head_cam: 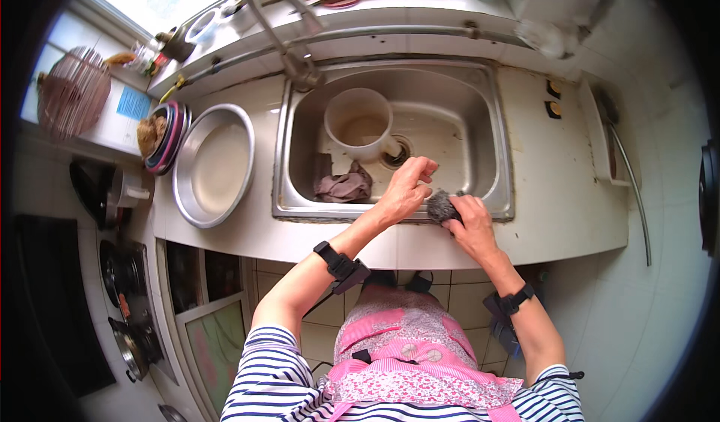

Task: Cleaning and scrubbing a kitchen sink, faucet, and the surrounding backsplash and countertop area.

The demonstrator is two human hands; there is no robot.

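Note:
My right hand (476, 228) grips a grey steel wool scourer (440, 206) at the front rim of the stainless steel sink (502, 157). My left hand (405, 191) hovers over the front of the basin, its fingers bent and apart with nothing visible between them. Behind it, a translucent plastic jug (367, 151) stands in the sink beside the drain, with cloudy liquid inside and its handle towards me. A crumpled mauve cloth (344, 188) lies in the basin's front left corner.
A large metal basin (251, 169) of cloudy water stands left of the sink, near stacked bowls (181, 135). The faucet (304, 70) rises at the sink's back left. A white tray (597, 152) sits at the right wall. Far left is a gas stove (152, 304).

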